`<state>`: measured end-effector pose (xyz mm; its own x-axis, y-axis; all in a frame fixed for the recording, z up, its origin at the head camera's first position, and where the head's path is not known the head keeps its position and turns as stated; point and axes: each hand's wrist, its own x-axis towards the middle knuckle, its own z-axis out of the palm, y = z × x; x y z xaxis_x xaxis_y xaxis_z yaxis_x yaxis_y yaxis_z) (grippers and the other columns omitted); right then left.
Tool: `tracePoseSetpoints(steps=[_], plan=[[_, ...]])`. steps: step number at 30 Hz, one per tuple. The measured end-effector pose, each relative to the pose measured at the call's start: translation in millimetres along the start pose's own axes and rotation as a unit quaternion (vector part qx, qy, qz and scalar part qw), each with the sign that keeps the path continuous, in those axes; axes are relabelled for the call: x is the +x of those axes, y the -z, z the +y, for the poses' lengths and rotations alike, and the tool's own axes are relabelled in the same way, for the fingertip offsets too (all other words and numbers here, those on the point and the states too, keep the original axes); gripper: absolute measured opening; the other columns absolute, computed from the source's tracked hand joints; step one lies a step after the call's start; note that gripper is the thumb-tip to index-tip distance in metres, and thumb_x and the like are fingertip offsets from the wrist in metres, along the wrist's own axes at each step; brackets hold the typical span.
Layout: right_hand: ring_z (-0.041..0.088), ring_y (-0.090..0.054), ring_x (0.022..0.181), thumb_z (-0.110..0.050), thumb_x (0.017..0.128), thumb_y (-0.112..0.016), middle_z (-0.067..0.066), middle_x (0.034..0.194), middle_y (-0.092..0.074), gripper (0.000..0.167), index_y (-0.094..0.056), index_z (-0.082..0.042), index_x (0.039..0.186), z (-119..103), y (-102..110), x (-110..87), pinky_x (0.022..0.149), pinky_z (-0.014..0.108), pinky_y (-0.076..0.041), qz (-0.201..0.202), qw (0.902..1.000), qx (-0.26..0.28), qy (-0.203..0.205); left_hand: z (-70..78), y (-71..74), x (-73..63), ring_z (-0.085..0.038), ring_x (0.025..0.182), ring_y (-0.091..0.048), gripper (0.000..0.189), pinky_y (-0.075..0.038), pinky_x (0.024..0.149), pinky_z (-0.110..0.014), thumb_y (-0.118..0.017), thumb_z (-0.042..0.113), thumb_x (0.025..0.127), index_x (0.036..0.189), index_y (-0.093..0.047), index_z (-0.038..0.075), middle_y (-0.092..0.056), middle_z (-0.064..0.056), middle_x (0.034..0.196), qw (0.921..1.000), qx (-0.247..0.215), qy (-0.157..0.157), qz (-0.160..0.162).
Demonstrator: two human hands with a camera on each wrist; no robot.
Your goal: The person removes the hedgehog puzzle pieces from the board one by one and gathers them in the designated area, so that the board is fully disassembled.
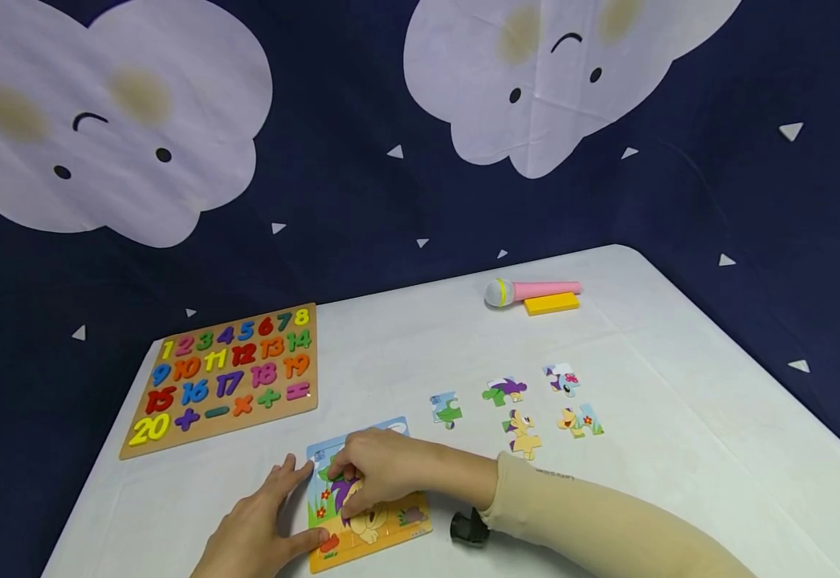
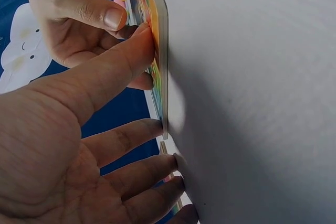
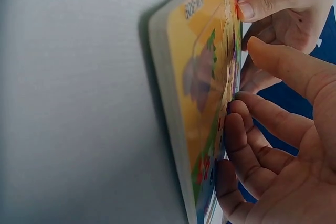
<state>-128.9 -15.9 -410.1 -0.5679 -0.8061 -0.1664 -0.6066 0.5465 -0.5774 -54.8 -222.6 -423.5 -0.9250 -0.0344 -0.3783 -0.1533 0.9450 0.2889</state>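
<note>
A jigsaw puzzle board [image 1: 362, 554] with a cartoon picture lies at the table's near side. My left hand [image 1: 257, 518] is at its left edge, thumb resting on the lower left corner and fingers spread near the upper left edge. My right hand [image 1: 380, 466] reaches over the board and covers part of the picture. In the right wrist view, fingertips [image 3: 234, 124] of the right hand touch the puzzle surface, while the thumb stands apart from them. Whether a loose piece lies under those fingers is hidden. Several loose jigsaw pieces [image 1: 524, 437] lie right of the board.
A wooden number board [image 1: 221, 425] with coloured numerals lies at the back left. Toward the far edge a pink toy microphone [image 1: 543, 291] lies beside a yellow block [image 1: 552, 304]. A black object [image 1: 469, 530] shows by the right forearm. A dark cloud-patterned cloth [image 1: 348, 104] hangs behind the table.
</note>
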Motion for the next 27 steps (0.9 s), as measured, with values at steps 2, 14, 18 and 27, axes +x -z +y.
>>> tracePoseSetpoints(steps=[2,14,18,27], plan=[[-0.003,-0.052,0.080,-0.035,0.088,-0.091,-0.015,0.090,-0.065,0.043,-0.080,-0.017,0.126,-0.3,-0.3,0.1,0.073,0.011,-0.047,0.004,1.0000,0.003,-0.001,0.3,0.5,0.0,-0.058,0.153,-0.037,0.104,-0.039,0.106,-0.086,-0.095,0.059,0.070,0.157,-0.056,0.018,-0.035,-0.020,0.173,1.0000,-0.001,0.001,-0.001],[-0.003,-0.053,0.077,-0.028,0.086,-0.094,-0.013,0.085,-0.066,0.036,-0.082,-0.014,0.116,-2.8,-2.1,-0.6,0.072,0.010,-0.049,0.019,0.9993,0.029,-0.017,0.7,0.9,-0.1,-0.058,0.153,-0.037,0.104,-0.040,0.106,-0.085,-0.096,0.059,0.069,0.156,-0.057,0.016,-0.036,-0.021,0.172,1.0000,-0.001,-0.002,-0.001],[-0.002,-0.052,0.078,-0.028,0.084,-0.095,-0.012,0.086,-0.064,0.036,-0.081,-0.014,0.114,-2.4,-3.0,-0.2,0.072,0.010,-0.049,0.022,0.9993,0.027,-0.015,0.3,0.2,0.0,-0.058,0.152,-0.039,0.104,-0.041,0.106,-0.084,-0.096,0.059,0.069,0.156,-0.057,0.016,-0.037,-0.021,0.172,1.0000,-0.002,-0.001,0.000],[-0.001,-0.050,0.084,-0.031,0.080,-0.098,-0.012,0.092,-0.059,0.041,-0.077,-0.019,0.114,-4.0,-6.3,0.5,0.079,0.013,-0.047,0.027,0.9987,0.006,-0.044,-1.8,-1.8,1.1,-0.057,0.153,-0.039,0.105,-0.041,0.107,-0.084,-0.096,0.059,0.068,0.156,-0.057,0.016,-0.036,-0.021,0.172,1.0000,-0.003,-0.005,0.002]])
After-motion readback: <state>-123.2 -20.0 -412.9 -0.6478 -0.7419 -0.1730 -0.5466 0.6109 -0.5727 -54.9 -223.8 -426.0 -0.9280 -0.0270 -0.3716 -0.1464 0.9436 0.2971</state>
